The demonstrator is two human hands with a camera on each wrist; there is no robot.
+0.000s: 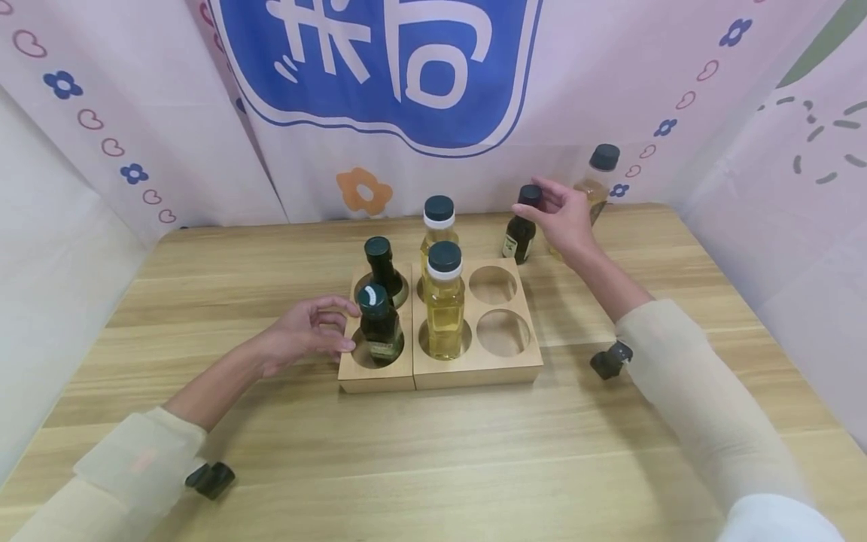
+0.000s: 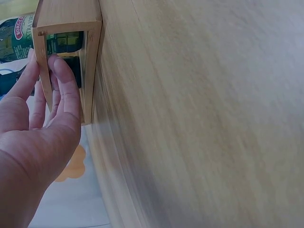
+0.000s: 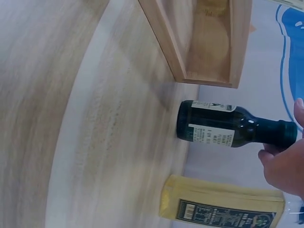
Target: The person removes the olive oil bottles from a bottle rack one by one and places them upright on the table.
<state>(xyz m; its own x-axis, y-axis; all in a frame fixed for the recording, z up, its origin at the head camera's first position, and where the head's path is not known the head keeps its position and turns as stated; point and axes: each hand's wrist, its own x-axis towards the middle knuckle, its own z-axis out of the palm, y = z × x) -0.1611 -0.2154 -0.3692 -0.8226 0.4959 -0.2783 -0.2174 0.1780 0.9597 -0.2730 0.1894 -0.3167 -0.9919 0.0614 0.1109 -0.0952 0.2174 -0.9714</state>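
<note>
A wooden bottle rack (image 1: 474, 373) sits mid-table in two joined sections. My left hand (image 1: 308, 331) is at its left end, thumb and fingertips gripping the edge of the top board by the open side. Close to those fingertips, a green olive oil bottle (image 1: 381, 331) stands in the near left hole, with another dark bottle (image 1: 383, 267) behind it. Two clear bottles of yellow oil, one in front (image 1: 445, 309) and one behind (image 1: 438, 229), fill the middle holes. Behind the rack's right corner, my right hand (image 1: 565, 222) pinches a small dark bottle (image 3: 211, 124) by its capped top.
A tall bottle of yellow oil (image 3: 223, 199) stands just right of the small dark bottle, partly hidden by my right hand in the head view. The rack's right column has two round holes. A printed cloth (image 1: 311, 165) hangs along the table's back edge.
</note>
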